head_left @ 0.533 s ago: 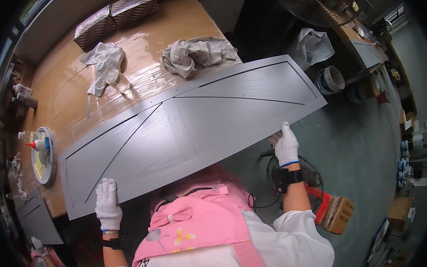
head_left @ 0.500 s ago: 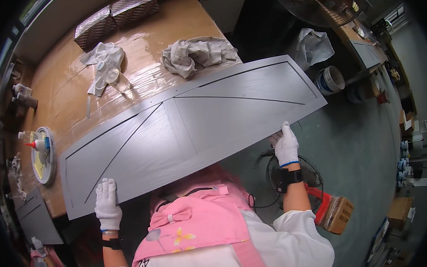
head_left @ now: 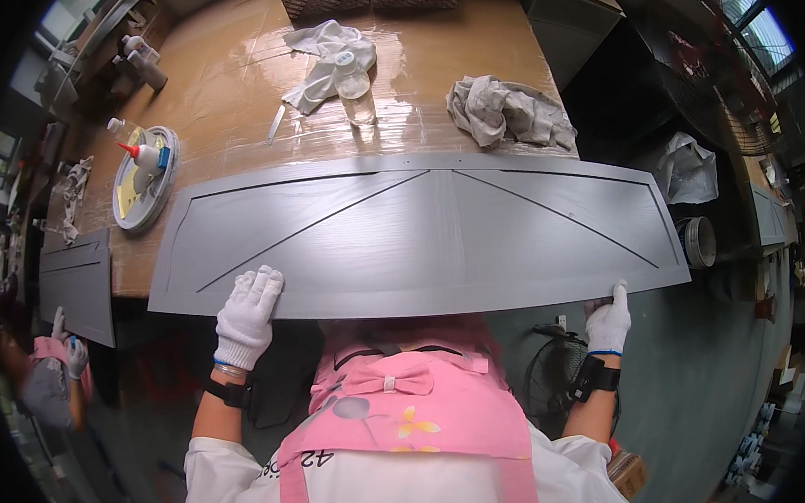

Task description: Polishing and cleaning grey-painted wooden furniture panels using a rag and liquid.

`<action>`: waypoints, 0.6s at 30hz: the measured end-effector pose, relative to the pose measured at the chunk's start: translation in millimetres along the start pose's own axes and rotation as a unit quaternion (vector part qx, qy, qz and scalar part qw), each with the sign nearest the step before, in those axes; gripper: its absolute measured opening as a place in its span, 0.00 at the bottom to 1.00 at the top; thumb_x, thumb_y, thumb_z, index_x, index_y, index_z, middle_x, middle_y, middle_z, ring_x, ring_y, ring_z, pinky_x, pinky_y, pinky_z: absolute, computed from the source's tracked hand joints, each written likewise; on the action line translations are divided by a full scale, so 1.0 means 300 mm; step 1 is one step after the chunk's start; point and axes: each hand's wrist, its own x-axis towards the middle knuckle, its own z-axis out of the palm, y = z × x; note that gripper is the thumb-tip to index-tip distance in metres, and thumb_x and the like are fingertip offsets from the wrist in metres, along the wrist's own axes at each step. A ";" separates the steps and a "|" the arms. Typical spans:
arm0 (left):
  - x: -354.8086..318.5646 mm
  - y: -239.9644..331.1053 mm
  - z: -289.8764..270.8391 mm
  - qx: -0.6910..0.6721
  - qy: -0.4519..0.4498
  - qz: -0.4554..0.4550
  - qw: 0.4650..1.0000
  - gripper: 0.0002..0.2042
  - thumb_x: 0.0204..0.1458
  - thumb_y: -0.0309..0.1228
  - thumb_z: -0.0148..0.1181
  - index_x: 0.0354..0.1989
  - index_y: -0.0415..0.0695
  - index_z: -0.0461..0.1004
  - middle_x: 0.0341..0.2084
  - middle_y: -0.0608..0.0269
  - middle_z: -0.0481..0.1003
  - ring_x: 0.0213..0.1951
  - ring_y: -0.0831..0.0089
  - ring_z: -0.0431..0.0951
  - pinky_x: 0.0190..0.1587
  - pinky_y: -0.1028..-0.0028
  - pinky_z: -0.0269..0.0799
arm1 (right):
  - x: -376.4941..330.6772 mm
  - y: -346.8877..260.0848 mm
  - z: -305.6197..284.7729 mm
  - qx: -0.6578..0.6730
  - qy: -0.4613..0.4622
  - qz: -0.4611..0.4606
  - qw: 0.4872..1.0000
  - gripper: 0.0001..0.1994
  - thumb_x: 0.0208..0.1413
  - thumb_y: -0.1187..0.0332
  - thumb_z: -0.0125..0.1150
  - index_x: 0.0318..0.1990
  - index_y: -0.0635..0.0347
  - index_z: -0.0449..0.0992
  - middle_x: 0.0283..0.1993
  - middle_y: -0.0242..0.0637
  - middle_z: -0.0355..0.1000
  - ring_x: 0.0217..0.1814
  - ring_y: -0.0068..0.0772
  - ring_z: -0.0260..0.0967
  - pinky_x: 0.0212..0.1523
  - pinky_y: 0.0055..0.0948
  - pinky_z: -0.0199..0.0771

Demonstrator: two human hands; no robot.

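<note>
A long grey panel with dark grooves, two of them slanting, lies in front of me. Its back part rests on the wrapped worktable, and its front edge juts toward my body. My left hand, in a white glove, lies with outstretched fingers flat on the panel's top near the left front corner. Gloved too, my right hand grips the front edge near the right end, one digit on top and the other fingers partly hidden beneath.
Beyond the panel are a clear bottle, a white cloth and a crumpled grey cloth. A red-tipped bottle stands on a round lid. At left, a person stands near another panel. A fan is low right.
My view has turned, so the panel now looks level instead of slanted. My left hand reaches slightly farther onto the panel; my right hand remains at the right front edge.
</note>
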 end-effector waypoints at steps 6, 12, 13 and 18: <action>0.011 -0.007 -0.023 -0.006 0.043 0.031 0.999 0.20 0.47 0.22 0.56 0.51 0.40 0.73 0.48 0.53 0.76 0.51 0.52 0.75 0.57 0.57 0.72 | 0.005 -0.021 0.006 -0.027 0.008 -0.014 1.000 0.11 0.61 0.54 0.62 0.41 0.50 0.74 0.35 0.26 0.72 0.34 0.23 0.69 0.35 0.27 0.72; 0.032 -0.005 -0.042 -0.018 0.073 0.041 0.996 0.20 0.43 0.21 0.58 0.48 0.39 0.74 0.43 0.55 0.76 0.44 0.56 0.76 0.47 0.62 0.75 | 0.024 -0.029 -0.005 -0.026 0.012 -0.017 0.999 0.12 0.60 0.55 0.63 0.43 0.50 0.73 0.38 0.29 0.72 0.39 0.26 0.70 0.38 0.30 0.73; 0.034 -0.004 -0.043 -0.014 0.077 0.047 0.996 0.20 0.42 0.21 0.58 0.48 0.39 0.73 0.42 0.55 0.76 0.43 0.56 0.76 0.46 0.63 0.75 | 0.025 -0.029 -0.005 -0.022 0.012 -0.018 1.000 0.12 0.60 0.56 0.63 0.43 0.50 0.73 0.39 0.29 0.72 0.39 0.27 0.71 0.38 0.31 0.74; 0.024 -0.007 -0.039 -0.017 0.073 0.043 0.996 0.21 0.40 0.21 0.59 0.48 0.40 0.74 0.37 0.58 0.74 0.39 0.58 0.75 0.41 0.63 0.75 | 0.024 -0.027 -0.004 -0.015 0.015 -0.008 1.000 0.12 0.60 0.56 0.63 0.44 0.51 0.73 0.41 0.31 0.72 0.41 0.28 0.71 0.40 0.33 0.75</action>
